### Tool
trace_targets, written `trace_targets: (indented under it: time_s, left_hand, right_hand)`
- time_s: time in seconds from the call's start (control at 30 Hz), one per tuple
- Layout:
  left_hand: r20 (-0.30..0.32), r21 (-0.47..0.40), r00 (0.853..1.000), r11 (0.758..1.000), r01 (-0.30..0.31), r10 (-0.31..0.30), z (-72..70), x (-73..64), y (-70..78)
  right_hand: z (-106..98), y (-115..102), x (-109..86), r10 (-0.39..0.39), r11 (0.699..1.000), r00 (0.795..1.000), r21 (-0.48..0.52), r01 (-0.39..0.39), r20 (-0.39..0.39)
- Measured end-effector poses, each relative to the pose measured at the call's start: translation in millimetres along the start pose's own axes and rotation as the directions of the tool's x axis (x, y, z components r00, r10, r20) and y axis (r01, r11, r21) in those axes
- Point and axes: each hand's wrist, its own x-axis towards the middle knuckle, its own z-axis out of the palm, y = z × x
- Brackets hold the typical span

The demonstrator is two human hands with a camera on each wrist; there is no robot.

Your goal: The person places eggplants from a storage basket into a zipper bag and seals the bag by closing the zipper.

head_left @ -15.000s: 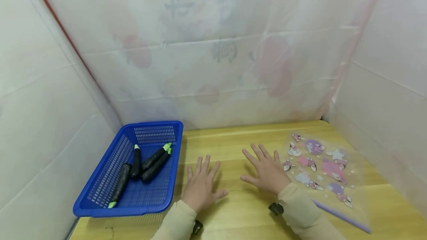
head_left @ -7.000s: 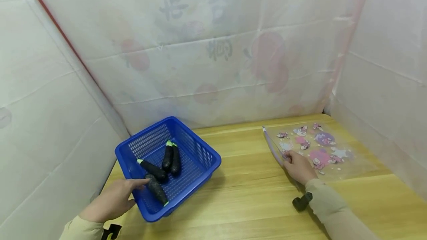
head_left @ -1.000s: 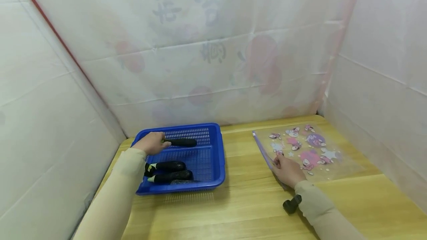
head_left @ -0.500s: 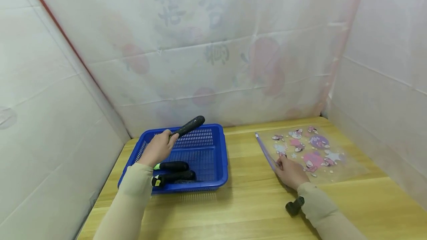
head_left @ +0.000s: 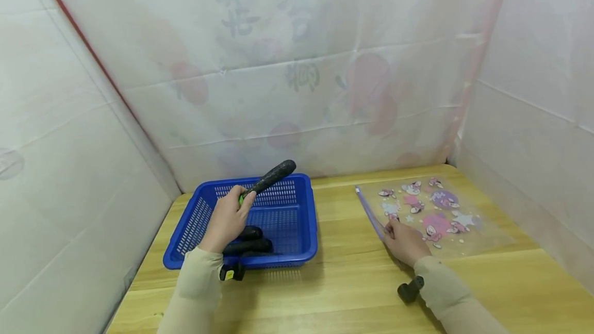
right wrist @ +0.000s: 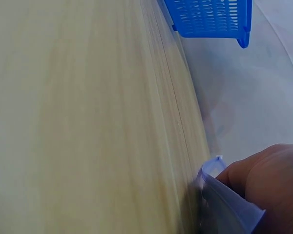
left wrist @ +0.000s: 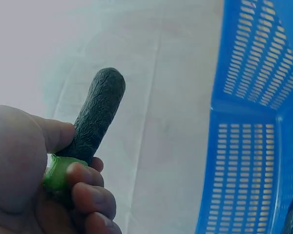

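My left hand [head_left: 228,220] grips a dark eggplant [head_left: 274,177] by its green stem end and holds it over the blue basket [head_left: 310,220]. In the left wrist view, thumb and curled fingers close round the green cap [left wrist: 63,170], and the dark wrinkled body points up and away. Other dark eggplants [head_left: 250,245] lie in the basket, partly hidden by my hand. At the right, my right hand [head_left: 407,241] pinches the purple edge of a clear slider bag [head_left: 445,215] printed with cartoon figures. Its mouth stands slightly apart in the right wrist view.
The basket stands at the left of the wooden table [head_left: 334,282], near the back wall sheet [head_left: 325,117]. Sheets also hang at the left and right sides. Bare wood lies between basket and bag.
Over the last second, my left hand has lifted the eggplant from inside the basket, tilting its far end up. Earlier, the basket was turned and my right hand took hold of the bag's edge.
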Motion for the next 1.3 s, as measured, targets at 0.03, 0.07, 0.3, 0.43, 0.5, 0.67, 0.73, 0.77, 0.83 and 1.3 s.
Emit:
trace_targets:
  time_s: [0.03,0.07,0.3,0.43,0.5,0.67,0.73,0.77,0.83,1.3]
  left_hand:
    - [-0.011,-0.014,1.000,1.000,-0.004,0.004,1.2,-1.0,0.1]
    - [-0.018,-0.026,1.000,1.000,-0.007,0.007,2.3,-2.3,0.8]
    - [-0.037,-0.168,0.998,0.984,-0.060,0.054,15.7,-11.0,14.1]
    - [-0.045,-0.233,0.994,0.966,-0.108,0.100,28.1,-14.2,24.9]
    - [-0.045,-0.274,0.993,0.954,-0.120,0.112,34.4,-16.9,32.5]
    - [-0.043,-0.336,0.986,0.927,-0.168,0.163,49.8,-24.3,53.0]
    - [-0.051,-0.335,0.981,0.922,-0.194,0.188,55.9,-27.2,59.4]
    - [-0.055,-0.333,0.978,0.920,-0.208,0.201,58.5,-28.8,62.1]
    - [-0.074,-0.317,0.972,0.919,-0.237,0.225,63.5,-31.9,66.4]
    - [-0.083,-0.220,0.962,0.937,-0.272,0.260,83.5,-48.4,83.5]
  right_hand:
    - [0,0,0.1,0.003,1.000,1.000,0.001,-0.003,-0.001]
    - [0,0,0.6,0.004,1.000,1.000,-0.001,-0.004,-0.001]
    - [0,2,2.9,0.021,1.000,1.000,-0.002,-0.021,0.010]
    - [-1,1,2.3,0.044,0.999,0.999,0.020,-0.045,0.020]
    - [-1,1,1.1,0.049,0.998,0.999,0.025,-0.049,0.022]
    - [-3,2,-0.7,0.027,0.999,1.000,0.019,-0.027,0.007]
    - [-5,3,-1.8,0.017,1.000,1.000,0.015,-0.018,0.002]
    - [-6,3,-2.6,0.015,1.000,1.000,0.012,-0.015,0.001]
    - [-8,3,-4.6,0.010,1.000,1.000,0.001,-0.010,-0.001]
    - [-28,-11,-16.0,-0.038,0.985,0.999,-0.170,0.044,0.034]
